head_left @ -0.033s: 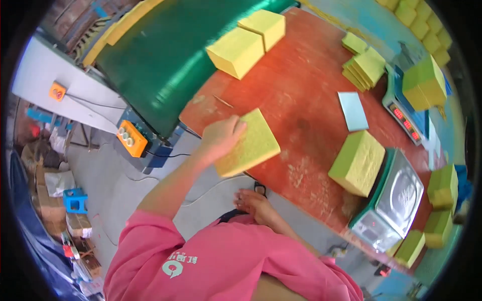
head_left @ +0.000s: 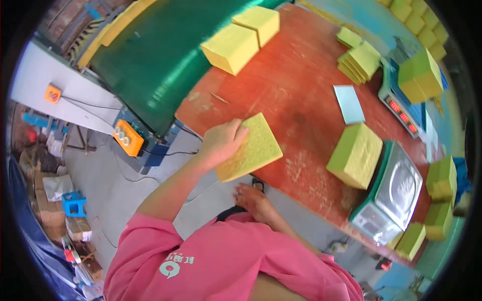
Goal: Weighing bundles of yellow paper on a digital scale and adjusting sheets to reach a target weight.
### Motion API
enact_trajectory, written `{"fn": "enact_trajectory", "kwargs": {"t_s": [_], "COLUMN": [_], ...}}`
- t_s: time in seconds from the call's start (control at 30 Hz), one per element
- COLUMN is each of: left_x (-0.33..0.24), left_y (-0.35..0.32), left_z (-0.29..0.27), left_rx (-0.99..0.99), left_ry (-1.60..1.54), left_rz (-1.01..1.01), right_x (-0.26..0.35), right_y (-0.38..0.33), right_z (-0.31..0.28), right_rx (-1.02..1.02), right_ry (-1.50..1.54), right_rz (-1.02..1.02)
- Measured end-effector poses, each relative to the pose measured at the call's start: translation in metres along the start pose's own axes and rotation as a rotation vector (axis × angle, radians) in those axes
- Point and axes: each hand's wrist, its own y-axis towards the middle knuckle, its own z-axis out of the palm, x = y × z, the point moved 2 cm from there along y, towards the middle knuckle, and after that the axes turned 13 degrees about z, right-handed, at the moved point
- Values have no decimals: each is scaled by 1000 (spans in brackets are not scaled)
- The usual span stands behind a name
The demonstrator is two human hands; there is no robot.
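My left hand (head_left: 224, 143) grips the left edge of a square stack of yellow paper (head_left: 254, 145), thumb on its upper face. The stack is held tilted over the near left edge of the red table; rows of small dents mark its face. My right hand (head_left: 252, 201) hangs close to my body, below the table's edge, slightly blurred, its fingers loosely apart with nothing in them. A thick yellow paper block (head_left: 355, 156) stands on the table to the right, beside a green scale with a metal pan (head_left: 400, 183).
Two yellow blocks (head_left: 232, 47) stand where the red table (head_left: 296, 95) meets a green conveyor belt (head_left: 150, 65). A pale card (head_left: 349, 104), thin yellow stacks (head_left: 360, 61) and a second scale (head_left: 401, 113) bearing a block lie farther right. An orange button box (head_left: 128, 138) is at left.
The yellow stack in my left hand has tilted, showing its dented face more fully. The right hand has barely moved. The whole view has shifted slightly.
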Motion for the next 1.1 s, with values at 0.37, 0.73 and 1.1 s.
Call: {"fn": "enact_trajectory", "kwargs": {"t_s": [0.37, 0.73, 1.1], "left_x": [-54, -309, -495], "left_y": [-67, -28, 69], "left_z": [36, 149, 257], "left_rx": [33, 546, 417], "left_ry": [-648, -1803, -1770], "left_rz": [161, 43, 191], "right_x": [-17, 19, 147], "right_y": [-145, -347, -518], "right_z": [58, 1, -118], "right_rx": [-278, -1038, -1668], "right_ry": [-217, -120, -760], "right_rz": [-498, -1568, -1290]}}
